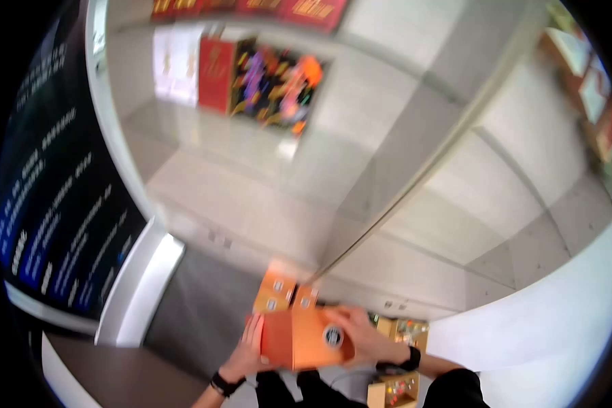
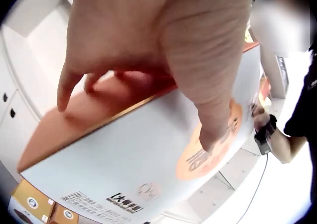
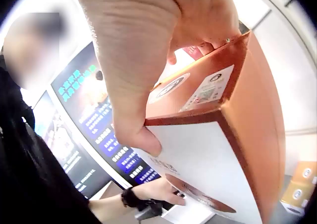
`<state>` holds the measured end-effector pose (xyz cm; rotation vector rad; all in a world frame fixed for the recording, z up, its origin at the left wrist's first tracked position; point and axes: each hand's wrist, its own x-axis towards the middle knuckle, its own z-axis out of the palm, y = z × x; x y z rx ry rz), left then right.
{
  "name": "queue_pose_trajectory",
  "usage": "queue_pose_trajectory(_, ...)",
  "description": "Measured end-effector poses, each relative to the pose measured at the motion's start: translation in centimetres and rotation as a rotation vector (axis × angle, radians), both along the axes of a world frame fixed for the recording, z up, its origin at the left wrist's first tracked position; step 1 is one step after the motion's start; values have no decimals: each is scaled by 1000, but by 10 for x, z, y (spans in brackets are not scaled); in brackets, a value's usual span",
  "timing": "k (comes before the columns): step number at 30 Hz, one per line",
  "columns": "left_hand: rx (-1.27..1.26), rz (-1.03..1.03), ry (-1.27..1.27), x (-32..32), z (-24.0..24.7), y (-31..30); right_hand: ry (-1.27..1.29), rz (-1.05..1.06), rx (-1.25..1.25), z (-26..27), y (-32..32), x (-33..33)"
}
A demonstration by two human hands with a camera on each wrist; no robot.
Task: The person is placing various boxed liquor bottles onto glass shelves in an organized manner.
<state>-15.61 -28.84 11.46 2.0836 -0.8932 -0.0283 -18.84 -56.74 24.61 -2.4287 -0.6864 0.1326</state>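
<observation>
An orange box [image 1: 309, 334] with a round dark label is held between both hands in front of the body. My left hand [image 1: 249, 350] lies on its left side; in the left wrist view this hand [image 2: 163, 50] has its fingers spread over the orange side and its thumb on the white printed face [image 2: 124, 169]. My right hand [image 1: 364, 336] grips the opposite end; in the right wrist view the hand [image 3: 148, 60] has its thumb on the white face [image 3: 203, 159] and its fingers over the far edge of the orange end.
More orange boxes [image 1: 277, 289] stand on the floor beyond. Open cartons [image 1: 393, 392] of small items are at the lower right. Glass-fronted shelving holds red boxes [image 1: 215, 75] and colourful goods. A dark display screen [image 1: 68, 177] stands at the left.
</observation>
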Motion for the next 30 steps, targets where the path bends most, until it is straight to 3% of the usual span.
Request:
queue_pose_trajectory(5,-137,-251,-41,-9,76,-50,-152,-17,31,55,-39,-60)
queue_pose_trajectory(8,-268,-335,-9,-31,63,-81,-252,-106,5,79,-61,-103)
queue_pose_trajectory(10,-166,-528,478,-33,39,-110,-226,-131,-26,72,-90,-121)
queue_pose_trajectory(11,-155,-537,462,-33,33,-121,-178,-138,-65,72,-104,-127)
queue_pose_trajectory(13,-54,-571,109,-42,52,-149,-254,-148,-48,91,-130,-143)
queue_pose_trajectory(14,-233,-545,61,-50,62,-162,-192,-152,-14,87,-152,-145)
queue_pose_trajectory(17,6,-546,32,-43,83,-213,-139,-148,-54,109,-200,-158)
queue_pose_trajectory(21,75,-477,105,-45,147,-257,-285,-131,-91,168,-249,-158)
queue_pose_trajectory(23,-109,-420,264,-52,178,-263,-355,-124,-94,180,-264,-167)
queue_pose_trajectory(24,-194,-413,337,-49,182,-263,-339,-200,33,183,-274,-174)
queue_pose_trajectory(25,-194,-401,320,-45,189,-259,-321,-275,155,186,-283,-177)
queue_pose_trajectory(26,-167,-437,303,-39,198,-256,-227,-249,234,180,-287,-175)
queue_pose_trajectory(29,-163,-460,162,-19,225,-252,-261,-81,266,155,-273,-155)
queue_pose_trajectory(30,-156,-445,192,-21,253,-256,-230,-119,323,159,-262,-152)
